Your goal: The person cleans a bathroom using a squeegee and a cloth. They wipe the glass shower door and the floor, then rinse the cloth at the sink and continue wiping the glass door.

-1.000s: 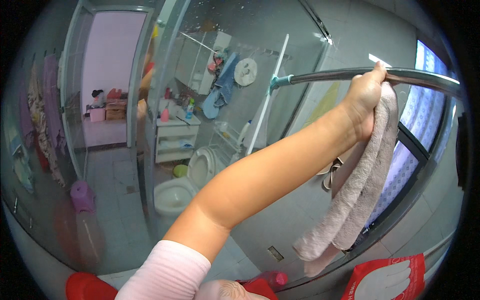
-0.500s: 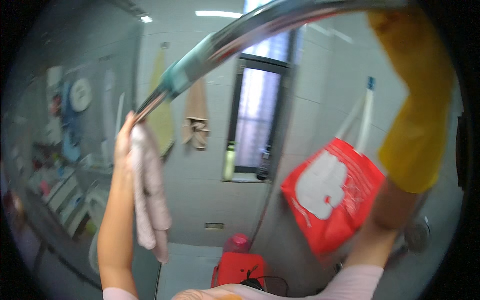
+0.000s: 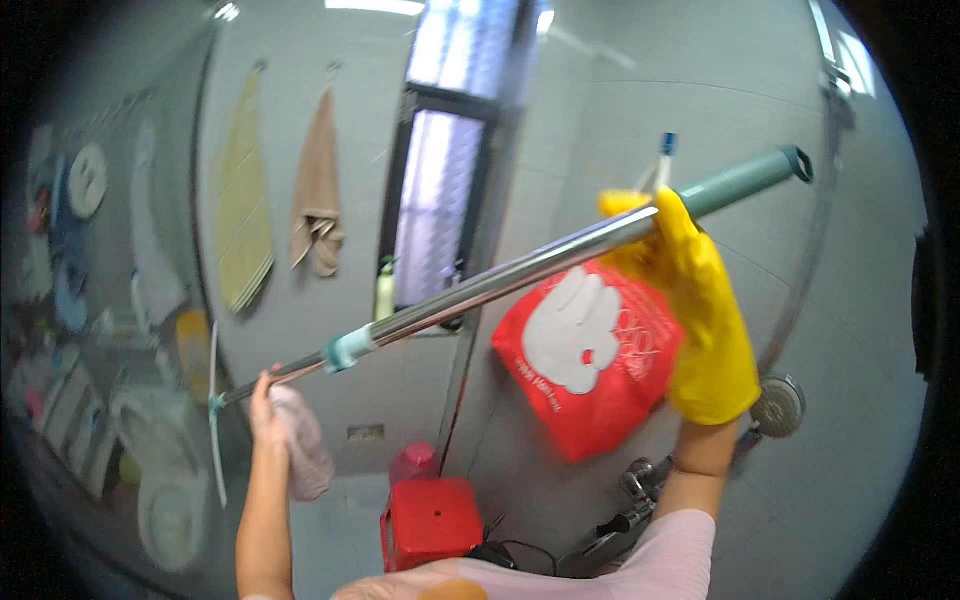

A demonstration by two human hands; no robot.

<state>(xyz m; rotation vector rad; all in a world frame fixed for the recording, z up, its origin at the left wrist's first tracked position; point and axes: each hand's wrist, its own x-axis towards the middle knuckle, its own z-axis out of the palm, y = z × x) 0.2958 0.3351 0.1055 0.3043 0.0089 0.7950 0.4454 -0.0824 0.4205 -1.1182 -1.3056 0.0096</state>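
A long-handled squeegee (image 3: 520, 268) slants across the view, with a silver telescopic pole, a teal collar and a green end grip at upper right. Its thin white head (image 3: 217, 440) is at the left, by the glass. My right hand (image 3: 680, 265), in a yellow rubber glove, is closed round the pole just below the green grip. My bare left hand (image 3: 266, 405) is closed on the thin lower section near the head. A pale pink cloth (image 3: 302, 445) hangs from that same hand.
A glass partition (image 3: 95, 250) stands left, a toilet (image 3: 175, 510) showing through it. Towels (image 3: 245, 200) hang on the tiled wall by a narrow window (image 3: 440, 190). A red bag (image 3: 590, 370) hangs at right, near a shower head (image 3: 778, 406). Below stands a red stool (image 3: 432, 520).
The squeegee's grip end has come down and away from me, so the whole pole now shows. My gloved right hand has lowered with it; my left hand is lower too.
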